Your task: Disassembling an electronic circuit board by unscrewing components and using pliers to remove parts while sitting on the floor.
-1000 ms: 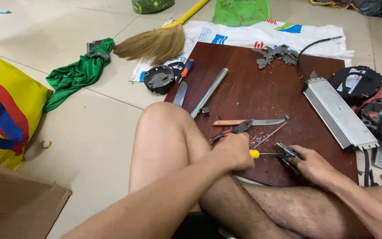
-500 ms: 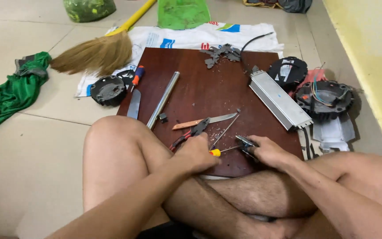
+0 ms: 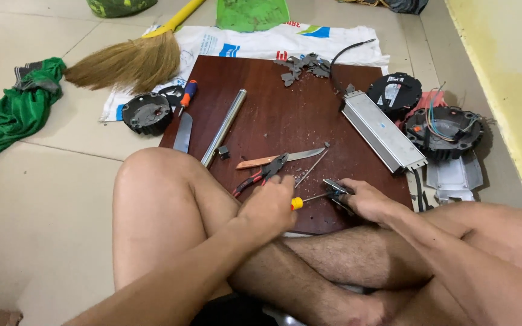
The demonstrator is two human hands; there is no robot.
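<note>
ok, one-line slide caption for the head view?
Seated on the floor, left hand drives a yellow-handled screwdriver into a small dark part held by the right hand on a brown board.

Tiled floor (image 3: 43, 199), dark wooden board (image 3: 273, 96) bearing pliers (image 3: 261, 175), knife (image 3: 282, 158), metal tube (image 3: 225, 125), grey driver box (image 3: 382, 130)

Yellow-handled screwdriver (image 3: 307, 199) lies level, tip in small dark part (image 3: 337, 190)

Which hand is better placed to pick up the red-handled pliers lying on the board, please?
Probably the left hand: the pliers lie just beyond its knuckles, though it grips a yellow-handled screwdriver. The right hand sits farther away, holding a small dark part.
</note>
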